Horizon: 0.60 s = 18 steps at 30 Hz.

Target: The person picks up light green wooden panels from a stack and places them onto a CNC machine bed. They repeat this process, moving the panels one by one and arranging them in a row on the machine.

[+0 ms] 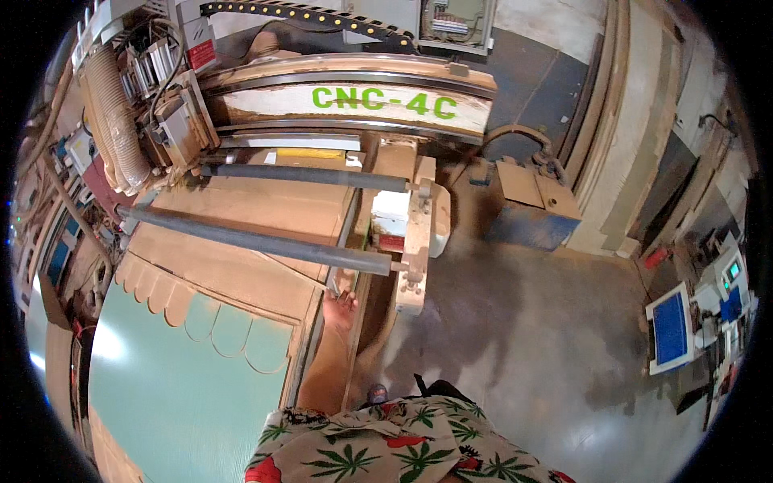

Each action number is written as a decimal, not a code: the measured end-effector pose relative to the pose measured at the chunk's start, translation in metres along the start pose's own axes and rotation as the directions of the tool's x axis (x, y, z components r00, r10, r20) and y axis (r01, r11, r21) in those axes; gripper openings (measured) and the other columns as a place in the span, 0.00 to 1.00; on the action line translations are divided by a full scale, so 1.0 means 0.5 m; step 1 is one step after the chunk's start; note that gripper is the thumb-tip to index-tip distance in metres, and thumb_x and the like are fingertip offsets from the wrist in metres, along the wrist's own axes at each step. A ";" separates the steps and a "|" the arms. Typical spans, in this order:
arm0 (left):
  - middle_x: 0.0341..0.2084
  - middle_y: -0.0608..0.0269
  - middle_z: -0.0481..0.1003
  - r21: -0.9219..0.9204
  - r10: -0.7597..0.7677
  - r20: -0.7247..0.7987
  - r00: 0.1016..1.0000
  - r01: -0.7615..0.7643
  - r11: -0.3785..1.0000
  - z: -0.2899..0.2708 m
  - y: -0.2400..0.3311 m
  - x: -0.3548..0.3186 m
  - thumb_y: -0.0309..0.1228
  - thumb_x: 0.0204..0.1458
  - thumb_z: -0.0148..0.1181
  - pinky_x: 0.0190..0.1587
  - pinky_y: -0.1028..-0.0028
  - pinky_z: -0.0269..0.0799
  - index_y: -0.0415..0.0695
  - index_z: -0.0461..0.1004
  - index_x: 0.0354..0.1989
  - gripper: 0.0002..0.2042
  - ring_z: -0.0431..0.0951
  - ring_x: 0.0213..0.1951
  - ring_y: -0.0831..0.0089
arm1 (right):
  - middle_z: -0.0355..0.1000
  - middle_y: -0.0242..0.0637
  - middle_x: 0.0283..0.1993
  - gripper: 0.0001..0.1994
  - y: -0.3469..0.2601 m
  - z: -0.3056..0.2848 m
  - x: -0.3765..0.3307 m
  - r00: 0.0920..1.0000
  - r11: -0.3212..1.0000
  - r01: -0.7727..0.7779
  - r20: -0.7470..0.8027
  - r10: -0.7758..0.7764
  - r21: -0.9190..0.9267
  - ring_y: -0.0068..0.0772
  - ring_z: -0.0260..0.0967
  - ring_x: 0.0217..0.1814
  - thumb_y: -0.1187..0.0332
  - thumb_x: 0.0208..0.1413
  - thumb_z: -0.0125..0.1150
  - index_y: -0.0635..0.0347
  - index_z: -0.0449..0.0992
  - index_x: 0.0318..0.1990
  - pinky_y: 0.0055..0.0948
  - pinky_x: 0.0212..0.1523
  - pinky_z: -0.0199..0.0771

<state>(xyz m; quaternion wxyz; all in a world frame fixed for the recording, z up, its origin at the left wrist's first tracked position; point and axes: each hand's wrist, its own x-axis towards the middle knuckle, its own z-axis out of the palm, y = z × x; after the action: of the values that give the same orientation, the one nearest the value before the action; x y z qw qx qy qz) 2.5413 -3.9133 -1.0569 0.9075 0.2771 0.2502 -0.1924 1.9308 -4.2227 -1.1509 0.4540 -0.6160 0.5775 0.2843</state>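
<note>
Hands: we see one hand (339, 309), reaching far along the right edge of the machine bed (266, 205); its fingers are spread and loose, touching the bed's edge rail, gripping nothing. Which hand it is we cannot tell, and no second hand shows.
Head view, panel: a pale green sheet (169, 378) lies flat on the near left of the bed, its far edge cut into scallops; the hand sits just right of its far right corner.
Head view, board: brown dusty board covers the bed beyond the green sheet.
Head view, rollers: two dark grey bars (266, 241) cross the bed, the nearer one ending just beyond the hand.
Head view, gantry: a curved beam (354, 101) spans the far side, with a ribbed dust hose (113, 113) at far left.
Head view, floor: grey concrete (531, 338) spreads right; a blue-topped stand (668, 328) sits far right.
Head view, person: a leaf-print shirt (386, 447) fills the near edge.
</note>
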 end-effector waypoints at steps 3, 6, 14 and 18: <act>0.38 0.65 0.78 -0.041 0.035 0.002 0.999 -0.035 0.999 0.020 0.010 0.034 0.43 0.71 0.43 0.39 0.66 0.73 0.48 0.70 0.48 0.14 0.78 0.39 0.67 | 0.74 0.36 0.30 0.12 -0.153 -0.079 0.083 0.999 0.999 0.038 0.002 -0.038 0.012 0.36 0.72 0.32 0.61 0.64 0.58 0.61 0.80 0.38 0.37 0.33 0.72; 0.38 0.62 0.79 -0.095 0.072 0.023 0.997 -0.069 0.993 -0.046 0.021 0.076 0.36 0.71 0.45 0.40 0.66 0.73 0.43 0.71 0.44 0.11 0.78 0.39 0.67 | 0.75 0.36 0.30 0.13 -0.357 -0.174 0.213 0.990 0.990 0.136 0.041 -0.134 -0.043 0.37 0.72 0.32 0.60 0.65 0.58 0.60 0.80 0.38 0.37 0.32 0.73; 0.34 0.63 0.79 0.196 0.312 -0.201 0.929 -0.274 0.942 -0.004 -0.135 -0.170 0.37 0.69 0.51 0.40 0.72 0.73 0.42 0.73 0.48 0.11 0.78 0.36 0.72 | 0.78 0.35 0.45 0.18 -0.964 -0.223 0.380 0.681 0.608 0.664 0.688 -0.252 -0.435 0.32 0.76 0.46 0.60 0.66 0.57 0.61 0.76 0.56 0.35 0.49 0.75; 0.36 0.65 0.79 0.507 0.630 -0.312 0.711 -0.437 0.743 -0.071 -0.271 -0.323 0.38 0.66 0.59 0.44 0.73 0.73 0.41 0.76 0.49 0.13 0.77 0.42 0.77 | 0.79 0.37 0.45 0.14 -1.088 -0.073 0.052 0.244 0.196 0.953 0.968 -0.054 -0.229 0.30 0.75 0.48 0.66 0.67 0.54 0.64 0.78 0.53 0.30 0.51 0.74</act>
<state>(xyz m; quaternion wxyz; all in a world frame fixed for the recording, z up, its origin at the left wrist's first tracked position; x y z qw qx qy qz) 2.3334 -3.9625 -1.0471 0.7599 0.5539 0.3219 0.1102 2.4563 -4.3103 -1.0325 0.3638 -0.7063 -0.2400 0.5579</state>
